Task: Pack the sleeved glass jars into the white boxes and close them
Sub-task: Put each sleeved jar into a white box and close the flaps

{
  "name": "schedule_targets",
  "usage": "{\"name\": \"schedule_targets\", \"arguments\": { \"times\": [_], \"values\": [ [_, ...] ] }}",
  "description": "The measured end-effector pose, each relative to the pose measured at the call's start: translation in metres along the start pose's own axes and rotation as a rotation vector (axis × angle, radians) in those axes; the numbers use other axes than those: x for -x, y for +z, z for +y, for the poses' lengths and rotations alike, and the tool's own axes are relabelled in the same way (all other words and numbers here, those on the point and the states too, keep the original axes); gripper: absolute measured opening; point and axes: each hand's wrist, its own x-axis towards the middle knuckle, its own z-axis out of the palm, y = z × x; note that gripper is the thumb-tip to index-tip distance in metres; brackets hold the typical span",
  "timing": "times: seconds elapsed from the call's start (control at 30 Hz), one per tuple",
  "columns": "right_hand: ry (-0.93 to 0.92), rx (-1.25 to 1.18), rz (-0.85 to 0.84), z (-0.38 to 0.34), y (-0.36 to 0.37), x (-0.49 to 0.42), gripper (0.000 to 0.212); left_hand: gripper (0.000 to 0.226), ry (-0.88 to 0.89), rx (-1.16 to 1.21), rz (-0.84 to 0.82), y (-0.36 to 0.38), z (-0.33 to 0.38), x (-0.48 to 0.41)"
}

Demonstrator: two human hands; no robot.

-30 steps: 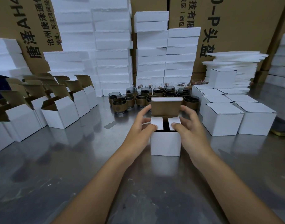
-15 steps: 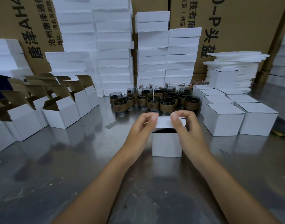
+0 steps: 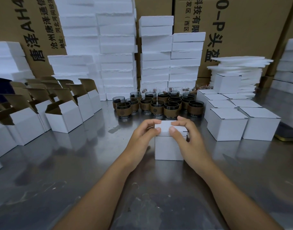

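Observation:
A small white box [image 3: 169, 148] stands on the steel table right in front of me, its lid folded down flat on top. My left hand [image 3: 142, 138] pinches the lid's left edge between thumb and curled fingers. My right hand [image 3: 185, 136] pinches the right side of the lid the same way. The box's inside is hidden. Behind it stands a cluster of several dark glass jars in brown sleeves [image 3: 156, 105].
Open white boxes with brown flaps up [image 3: 64, 117] line the left side. Closed white boxes [image 3: 227, 125] stand in rows at the right. White foam blocks [image 3: 117, 52] and large cartons [image 3: 242, 30] are stacked along the back.
The lid stood upright with the side flaps showing, then came forward and down; now it lies flat on the box with both hands pinching its edges.

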Motion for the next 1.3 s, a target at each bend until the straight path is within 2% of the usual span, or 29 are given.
{"name": "schedule_targets", "arguments": {
  "times": [0.1,0.2,0.37,0.53,0.63,0.73,0.87,1.07,1.3],
  "values": [
    [0.030,-0.052,0.020,0.000,-0.002,-0.003,0.027,0.028,-0.001,0.020,0.002,0.000,-0.001,-0.001],
    [0.010,-0.010,0.016,-0.001,-0.002,-0.002,0.031,0.037,0.008,0.043,0.001,-0.001,-0.004,-0.004],
    [-0.167,0.226,0.134,0.002,0.000,0.003,0.017,0.039,0.008,0.077,0.034,-0.001,-0.006,-0.007],
    [-0.100,0.238,0.198,0.004,0.000,0.002,0.011,0.037,-0.002,0.125,0.067,0.001,-0.009,-0.007],
    [-0.121,0.269,0.154,0.001,0.001,0.005,0.012,0.036,-0.002,0.140,0.065,0.001,-0.010,-0.007],
    [-0.111,0.335,0.066,-0.001,0.006,0.011,0.027,0.047,-0.001,0.136,0.054,0.000,-0.009,-0.006],
    [-0.073,0.349,0.068,-0.004,0.008,0.010,0.036,0.049,-0.020,0.144,0.080,0.000,-0.009,-0.006],
    [-0.081,0.412,-0.026,-0.010,0.010,0.015,0.055,0.042,-0.061,0.203,0.179,0.000,-0.009,-0.010],
    [-0.005,0.533,-0.011,-0.011,0.024,0.006,0.071,0.016,-0.074,0.290,0.295,-0.003,-0.011,-0.022]
  ]
}}
